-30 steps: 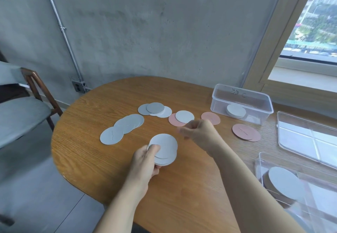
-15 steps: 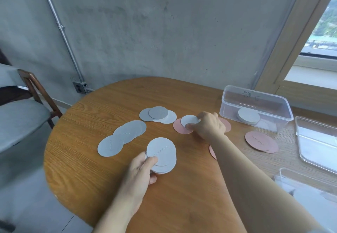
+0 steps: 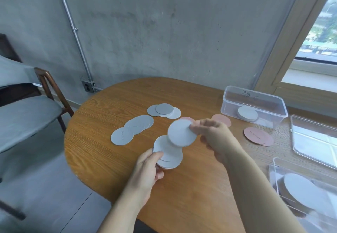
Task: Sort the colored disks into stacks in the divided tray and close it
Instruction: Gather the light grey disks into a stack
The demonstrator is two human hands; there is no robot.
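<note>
My left hand (image 3: 148, 167) grips a stack of white disks (image 3: 168, 157) just above the wooden table (image 3: 109, 159). Just above that stack hangs a single white disk (image 3: 181, 133), pinched by its right edge in my right hand (image 3: 212, 132). Grey disks (image 3: 134, 128) lie overlapped on the table to the left, and three more grey and white disks (image 3: 164, 110) lie further back. Pink disks (image 3: 258, 136) rest at the right, with another pink disk (image 3: 223, 119) behind my right hand. A clear tray (image 3: 235, 96) at the back right holds a small white stack (image 3: 247, 113).
A clear lid (image 3: 313, 139) lies flat at the right edge. A second clear container (image 3: 310, 192) at the near right holds a large white disk. A chair (image 3: 23, 114) stands left of the table, against the concrete wall. A window is at the upper right.
My right hand lifted a white disk off the pink one at mid-table and brought it back toward me, over the stack. The left hand kept hold of the stack.
</note>
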